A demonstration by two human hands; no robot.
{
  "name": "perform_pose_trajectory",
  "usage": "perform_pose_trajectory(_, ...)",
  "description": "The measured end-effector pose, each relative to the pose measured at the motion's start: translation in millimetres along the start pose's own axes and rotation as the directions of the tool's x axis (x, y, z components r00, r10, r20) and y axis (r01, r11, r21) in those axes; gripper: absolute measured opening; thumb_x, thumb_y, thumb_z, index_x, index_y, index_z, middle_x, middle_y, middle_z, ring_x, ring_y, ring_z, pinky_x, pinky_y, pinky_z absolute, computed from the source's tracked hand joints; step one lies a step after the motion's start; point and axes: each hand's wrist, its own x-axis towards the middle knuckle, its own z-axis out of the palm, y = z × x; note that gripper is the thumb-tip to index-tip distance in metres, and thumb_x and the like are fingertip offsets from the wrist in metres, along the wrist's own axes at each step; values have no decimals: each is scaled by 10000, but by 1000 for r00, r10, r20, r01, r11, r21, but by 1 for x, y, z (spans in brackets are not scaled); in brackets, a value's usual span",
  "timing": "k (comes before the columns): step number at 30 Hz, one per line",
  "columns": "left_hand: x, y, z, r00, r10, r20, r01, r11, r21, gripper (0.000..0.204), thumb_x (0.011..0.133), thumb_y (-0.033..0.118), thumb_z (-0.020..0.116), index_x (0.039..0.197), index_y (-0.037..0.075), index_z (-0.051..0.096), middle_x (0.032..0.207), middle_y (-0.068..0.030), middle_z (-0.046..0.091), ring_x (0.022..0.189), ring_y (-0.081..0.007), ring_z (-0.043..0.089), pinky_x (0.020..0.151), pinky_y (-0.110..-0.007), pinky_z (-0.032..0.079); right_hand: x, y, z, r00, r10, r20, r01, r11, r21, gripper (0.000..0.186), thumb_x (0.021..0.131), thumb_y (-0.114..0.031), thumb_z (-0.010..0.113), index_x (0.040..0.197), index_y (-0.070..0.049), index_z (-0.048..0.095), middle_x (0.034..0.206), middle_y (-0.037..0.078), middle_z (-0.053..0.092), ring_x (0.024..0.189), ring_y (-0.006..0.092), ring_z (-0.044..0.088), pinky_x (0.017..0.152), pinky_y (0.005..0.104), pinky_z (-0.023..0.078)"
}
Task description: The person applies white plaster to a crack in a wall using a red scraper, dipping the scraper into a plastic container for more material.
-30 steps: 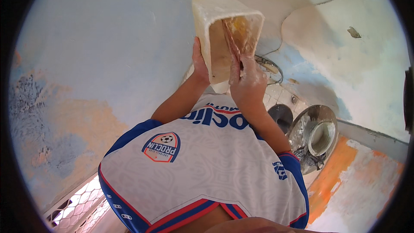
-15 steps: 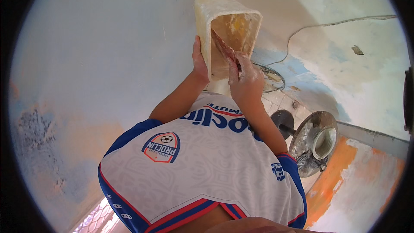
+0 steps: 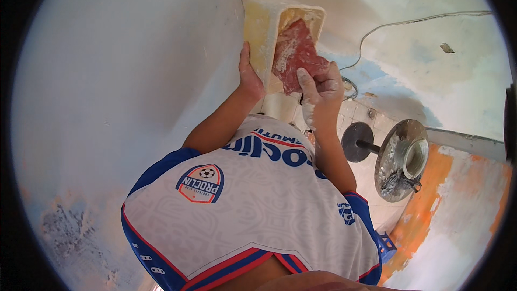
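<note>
While the left hand (image 3: 249,78) props the cream plastic tub (image 3: 269,32) up against the wall (image 3: 124,86), fingers wrapped round its side, the right hand (image 3: 322,87) works a red trowel blade (image 3: 296,54) inside the tub's open mouth, fingers closed on the blade's lower end. Progress, as a guess: scraping approx. halfway, since whitish paste streaks the blade and yellowish residue lines the tub's inner walls, esp. near the rim. Tub looks grubby, crusted w/ dried plaster, tilted mouth-down toward the person. Both hands dusted white.
</note>
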Motion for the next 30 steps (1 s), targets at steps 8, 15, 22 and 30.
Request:
perform_pose_trajectory(8,-1,17,-15,998,10,-56,-10,1000,-1,755,1013,661,294,1532,131,435,1488,-125,531,1361,-327,520,1158,-508,400,-1,-8,3,981,154,-122,-86,897,434,191,994,3,600,1179,-12,556,1155,140,687,970,213,722,793,340,639)
perform_pose_trajectory(15,6,19,-37,995,-36,-95,35,999,-2,725,1009,638,361,1524,135,449,1479,-114,543,1361,-324,519,1147,-514,406,8,17,5,959,260,-115,-125,749,650,251,966,12,608,1211,-9,555,1178,135,687,982,225,729,842,352,632)
perform_pose_trajectory(22,-5,15,-62,984,0,-177,17,995,94,700,1021,613,369,1522,131,450,1480,-109,547,1357,-309,526,1135,-503,423,8,38,-6,899,437,26,-328,633,701,343,951,15,597,1292,5,561,1177,117,691,1015,231,711,840,381,608)
perform_pose_trajectory(30,5,29,-64,962,-42,-268,81,988,135,715,1029,642,337,1568,176,395,1541,-89,492,1380,-327,505,1135,-515,431,6,139,-112,800,542,-258,-176,623,762,247,972,-49,589,1217,-33,610,1095,99,717,939,206,717,805,367,613)
